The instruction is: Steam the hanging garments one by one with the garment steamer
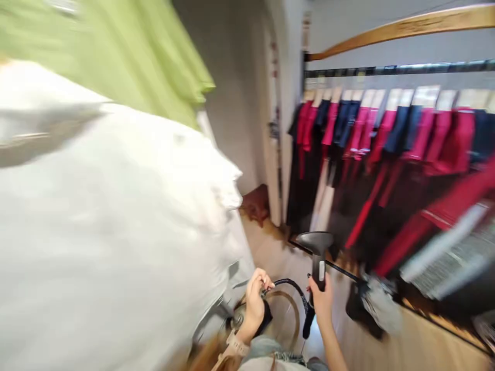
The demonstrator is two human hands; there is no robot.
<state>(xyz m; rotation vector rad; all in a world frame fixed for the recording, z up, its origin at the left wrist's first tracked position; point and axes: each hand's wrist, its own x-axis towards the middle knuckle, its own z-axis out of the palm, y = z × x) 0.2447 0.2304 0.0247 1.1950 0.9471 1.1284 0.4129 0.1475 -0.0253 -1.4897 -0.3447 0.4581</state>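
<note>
My right hand (320, 296) is wrapped round the handle of a dark handheld garment steamer (316, 246), whose wide head points up. From the steamer's lower end a black hose (296, 286) arcs left to my left hand (255, 296). The fingers of that hand are curled together, and the hose meets them at the fingertips; part of the grip is hidden. A large white garment (127, 237) fills the left side, close to my left hand. Above it hangs a light green garment (135, 56). Motion blurs both cloths.
On the right a black rail (402, 68) carries many red and dark garments (386, 129) on hangers. A curved wooden bar (410, 31) spans above it. Grey and black items (375, 306) lie on the wooden floor (348, 335). A brown object (257, 203) sits by the far wall.
</note>
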